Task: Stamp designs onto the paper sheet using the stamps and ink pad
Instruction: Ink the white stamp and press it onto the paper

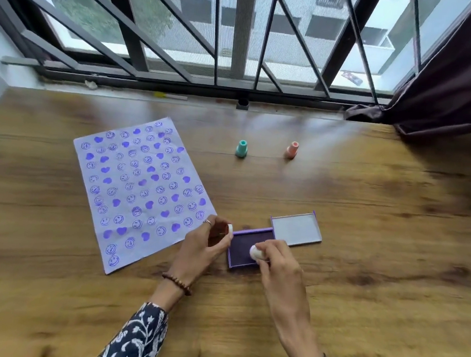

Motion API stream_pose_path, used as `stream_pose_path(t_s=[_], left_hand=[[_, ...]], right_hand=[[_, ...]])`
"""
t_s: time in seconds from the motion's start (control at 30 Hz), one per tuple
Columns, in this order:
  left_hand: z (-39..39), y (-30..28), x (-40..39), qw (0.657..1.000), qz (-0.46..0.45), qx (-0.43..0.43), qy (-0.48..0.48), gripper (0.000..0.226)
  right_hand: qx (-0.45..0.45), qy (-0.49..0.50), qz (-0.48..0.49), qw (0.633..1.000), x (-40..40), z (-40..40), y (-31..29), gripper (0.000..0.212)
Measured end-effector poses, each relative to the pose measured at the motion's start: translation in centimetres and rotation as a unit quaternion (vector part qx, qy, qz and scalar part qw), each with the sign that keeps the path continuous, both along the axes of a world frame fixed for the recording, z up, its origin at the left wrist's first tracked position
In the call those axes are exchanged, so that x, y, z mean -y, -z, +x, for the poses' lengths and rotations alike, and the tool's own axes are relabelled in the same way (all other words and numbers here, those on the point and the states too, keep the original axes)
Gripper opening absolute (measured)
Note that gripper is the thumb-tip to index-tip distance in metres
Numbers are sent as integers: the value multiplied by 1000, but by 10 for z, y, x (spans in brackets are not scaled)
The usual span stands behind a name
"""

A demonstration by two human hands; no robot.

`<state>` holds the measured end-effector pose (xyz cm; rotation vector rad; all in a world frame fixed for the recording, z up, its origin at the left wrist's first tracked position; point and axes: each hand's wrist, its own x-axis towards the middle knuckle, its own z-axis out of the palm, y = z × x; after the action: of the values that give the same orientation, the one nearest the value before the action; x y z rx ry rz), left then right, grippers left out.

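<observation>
A wooden worktop (368,220) seen from above, set against a barred window (242,35) with a dark curtain (463,70) at the right.

A sheet of paper (141,189) lies left of centre, turned at an angle. It is covered with purple prints of smiley faces and solid hearts.

Just right of the paper's near corner sits an open ink pad (246,247), a purple tray with a dark inked surface. Its lid (295,228) lies flat, touching the tray's far right corner.

The right hand (276,264) closes its grip on a small white stamp (256,252), fingertips wrapped round it, held over or on the inked surface; contact cannot be told. The left hand (206,243) is at the tray's left edge, its grip pinched on a small white piece (230,229), perhaps a cap, though it is too small to tell. This hand wears a ring, and a bead bracelet (177,283) circles the wrist. Both forearms show dark floral sleeves (135,341).

Farther back, well apart from the hands, two more stamps stand upright: a teal stamp (241,148) and, to its right, an orange stamp (291,150).
</observation>
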<state>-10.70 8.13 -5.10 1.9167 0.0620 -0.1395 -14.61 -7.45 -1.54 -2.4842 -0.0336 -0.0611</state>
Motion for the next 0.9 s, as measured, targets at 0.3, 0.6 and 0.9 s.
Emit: stream_pose_path(t_s=[0.3, 0.6, 0.9], left_hand=[[1, -2, -2, 1000, -4, -13, 18, 16], [4, -3, -3, 999, 0, -6, 32, 12], [-11, -21, -53, 999, -43, 27, -15, 14]], right_hand=[[-46, -87, -153, 983, -3, 10, 1, 13], [-154, -108, -212, 959, -6, 52, -13, 17], [-291, 61, 330, 896, -10, 26, -29, 18]])
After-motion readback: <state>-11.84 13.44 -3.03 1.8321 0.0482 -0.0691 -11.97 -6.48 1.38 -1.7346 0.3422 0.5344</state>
